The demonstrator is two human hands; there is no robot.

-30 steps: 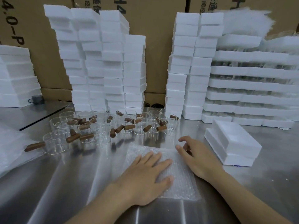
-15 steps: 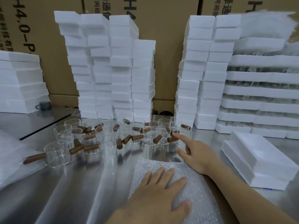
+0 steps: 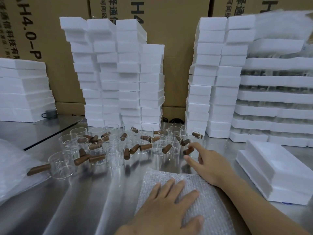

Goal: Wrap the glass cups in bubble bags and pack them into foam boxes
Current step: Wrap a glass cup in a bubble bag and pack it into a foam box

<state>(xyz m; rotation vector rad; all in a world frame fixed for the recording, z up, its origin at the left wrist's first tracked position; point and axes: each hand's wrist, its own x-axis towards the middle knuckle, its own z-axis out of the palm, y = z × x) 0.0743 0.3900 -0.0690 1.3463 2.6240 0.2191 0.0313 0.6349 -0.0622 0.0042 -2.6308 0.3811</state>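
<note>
There's my bare left hand (image 3: 166,212): short trimmed nails, plain skin right down to the wrist. And my bare right hand (image 3: 210,167) matches it, with a long uncovered forearm (image 3: 254,202) behind, bare all the way to the edge of view.

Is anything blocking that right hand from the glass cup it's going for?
Nothing visible does. The right hand is at the glass cup on the cluster's near right edge, thumb and forefinger either side of its brown handle. Only bare table lies between cup and bubble bag.

Glass cups (image 3: 116,146) stand behind the bubble bag (image 3: 194,200), foam boxes (image 3: 274,170) right.
</note>
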